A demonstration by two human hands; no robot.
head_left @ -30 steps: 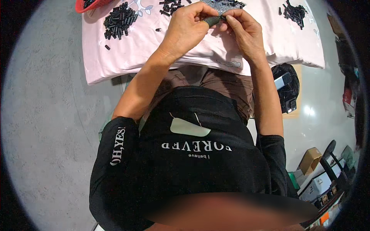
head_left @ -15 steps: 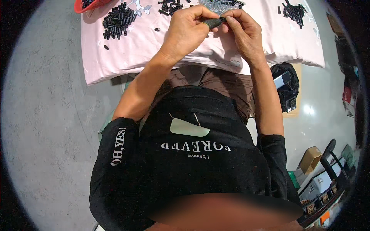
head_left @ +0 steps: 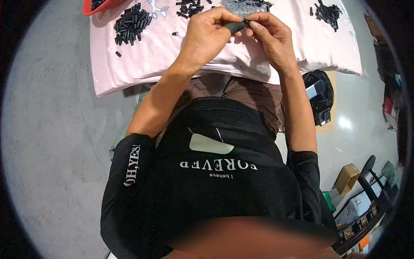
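Above the pink cloth, my left hand and my right hand meet with their fingertips pinched together. Between them is a small black piece, mostly covered by the fingers. A dark sleeve with a yellowish edge, looking like a finger cot, sits at my left thumb. Just beyond the hands lies clear bubble wrap with black bits on it. To its left is a small pile of short black tube-like pieces.
A larger heap of black tube-like pieces lies at the left, near a red basket. Two loose pieces lie apart, one dark and one light-ended. Thin black pieces are piled at the right. A black bag stands below the table edge.
The dark sleeve at my left thumb has tilted slightly and shows more of its side. Both hands stay pinched together in nearly the same place.
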